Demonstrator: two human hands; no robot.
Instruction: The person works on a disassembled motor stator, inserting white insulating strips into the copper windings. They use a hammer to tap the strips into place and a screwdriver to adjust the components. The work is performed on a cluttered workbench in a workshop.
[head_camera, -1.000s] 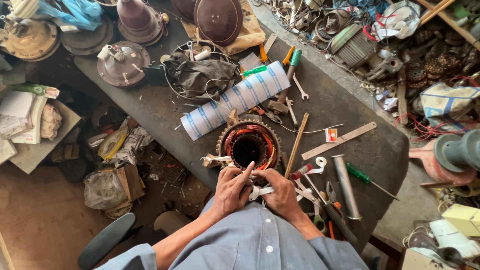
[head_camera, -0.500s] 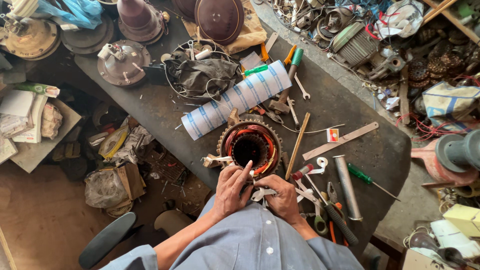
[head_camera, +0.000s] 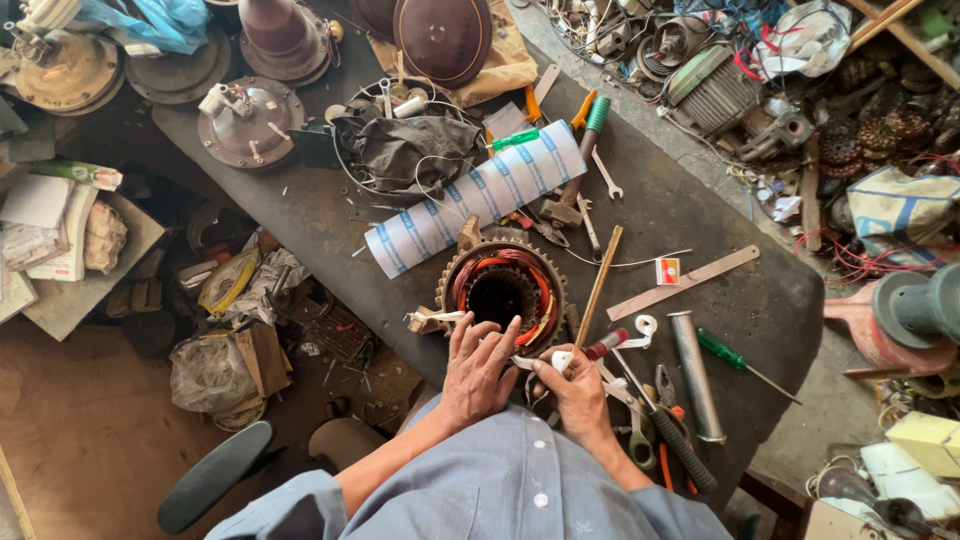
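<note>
A round motor stator (head_camera: 503, 289) with copper-red windings lies on the dark workbench (head_camera: 700, 210), just in front of me. My left hand (head_camera: 478, 368) rests on its near rim, fingers spread over the windings. My right hand (head_camera: 572, 391) is beside it at the near right edge of the stator, pinching a small white strip (head_camera: 555, 361). A thin wooden stick (head_camera: 597, 285) lies against the stator's right side.
A rolled white-and-blue sheet (head_camera: 475, 198) lies behind the stator. Screwdrivers (head_camera: 745, 364), a metal tube (head_camera: 694, 376), pliers and a wrench crowd the bench's right side. Fan housings (head_camera: 247, 120) stand at the far left. Motor scrap (head_camera: 790, 90) fills the right floor.
Both hands stay at the stator's near rim with only small finger shifts. Nothing else has moved.
</note>
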